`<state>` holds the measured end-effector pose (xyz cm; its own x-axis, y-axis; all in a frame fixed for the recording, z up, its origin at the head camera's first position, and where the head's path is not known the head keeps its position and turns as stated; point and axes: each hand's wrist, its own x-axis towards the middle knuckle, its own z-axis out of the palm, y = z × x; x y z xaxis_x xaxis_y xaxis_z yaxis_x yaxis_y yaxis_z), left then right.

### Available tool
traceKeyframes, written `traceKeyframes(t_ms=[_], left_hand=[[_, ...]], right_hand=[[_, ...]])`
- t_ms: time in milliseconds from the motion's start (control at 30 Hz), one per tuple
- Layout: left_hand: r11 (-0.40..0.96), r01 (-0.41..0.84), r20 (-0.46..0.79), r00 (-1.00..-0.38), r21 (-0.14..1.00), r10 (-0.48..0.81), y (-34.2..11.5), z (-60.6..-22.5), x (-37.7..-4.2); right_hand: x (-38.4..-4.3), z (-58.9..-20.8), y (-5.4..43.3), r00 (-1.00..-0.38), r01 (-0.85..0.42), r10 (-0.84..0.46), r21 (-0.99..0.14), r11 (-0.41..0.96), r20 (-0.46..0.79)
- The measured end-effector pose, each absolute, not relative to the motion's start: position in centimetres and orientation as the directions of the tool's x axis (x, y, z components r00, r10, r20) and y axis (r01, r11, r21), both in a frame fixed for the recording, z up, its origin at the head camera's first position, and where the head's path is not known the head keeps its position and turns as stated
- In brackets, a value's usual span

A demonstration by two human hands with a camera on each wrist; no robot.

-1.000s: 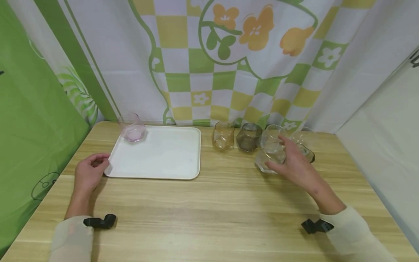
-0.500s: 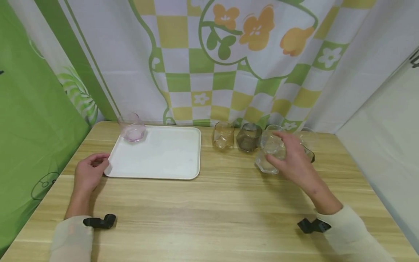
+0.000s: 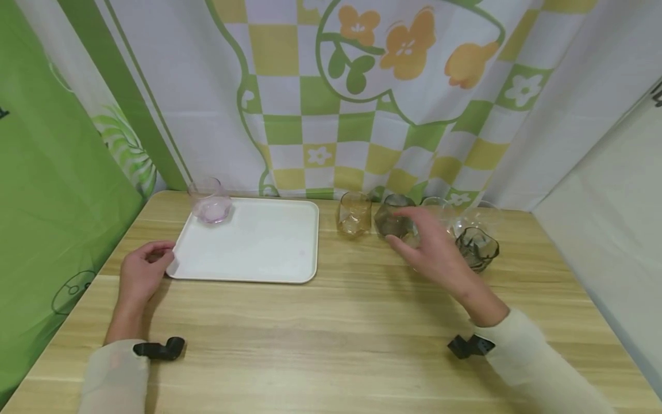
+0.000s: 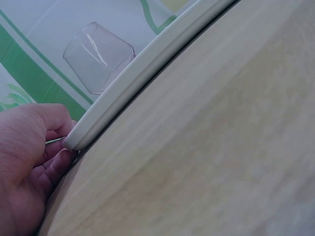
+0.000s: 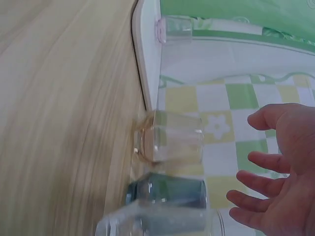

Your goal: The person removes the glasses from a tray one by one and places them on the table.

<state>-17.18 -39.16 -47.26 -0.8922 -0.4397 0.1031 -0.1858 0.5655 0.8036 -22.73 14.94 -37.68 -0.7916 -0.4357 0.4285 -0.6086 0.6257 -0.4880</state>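
Note:
My left hand pinches the left edge of a white tray near its front corner; in the left wrist view the fingers and thumb meet at that corner. A pink-tinted glass stands on the tray's back left corner. My right hand hovers over the row of glasses, fingers spread and holding nothing. Its fingertips are in front of a smoky grey glass, apart from it in the right wrist view. Left of that stands an amber glass. A clear glass is partly hidden behind the hand.
Right of my hand sit a dark wavy-rimmed glass bowl and another clear glass behind it. A patterned curtain hangs along the back edge of the wooden table.
My right hand has moved left from the clear glasses toward the grey glass, uncovering the dark glass bowl. My left hand and the tray have stayed in place.

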Motion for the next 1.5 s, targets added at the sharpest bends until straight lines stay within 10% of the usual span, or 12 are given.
traceKeyframes(t_ms=[1500], left_hand=[[0.568,-0.170,0.109,-0.899,0.805,-0.424,-39.3,-47.2,-17.2]], right_hand=[[-27.6,-40.6,-4.0,-0.788,-0.558,-0.583,-0.630,0.541,0.198]])
